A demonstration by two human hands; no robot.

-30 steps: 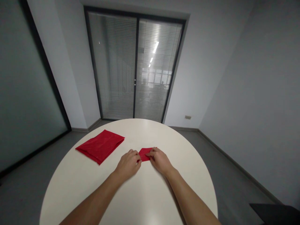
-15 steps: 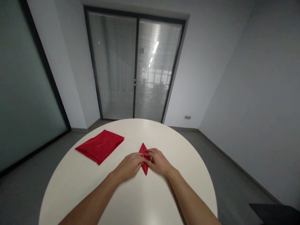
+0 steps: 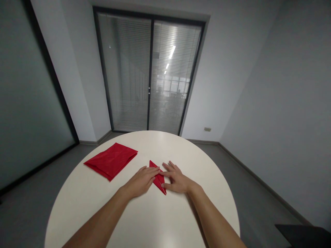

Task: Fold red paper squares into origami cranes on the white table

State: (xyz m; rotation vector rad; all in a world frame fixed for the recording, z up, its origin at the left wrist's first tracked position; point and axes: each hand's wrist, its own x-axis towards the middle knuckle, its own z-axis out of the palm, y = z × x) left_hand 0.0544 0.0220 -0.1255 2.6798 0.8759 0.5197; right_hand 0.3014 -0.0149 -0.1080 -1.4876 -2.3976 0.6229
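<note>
A small red cloth folded into a narrow pointed shape lies on the round white table between my hands. My left hand lies flat on its left side, fingers stretched out over the fold. My right hand rests on its right side with fingers spread, the thumb at the cloth's near tip. Both hands press on the cloth and hold nothing.
A larger folded red cloth lies at the table's back left. Behind the table stands a glass door with blinds. Grey floor surrounds the table, and a dark object sits at the lower right.
The small cloth went from a flat piece under pinching fingers to a narrow pointed fold turned toward me. Both hands have opened and now lie flat on it.
</note>
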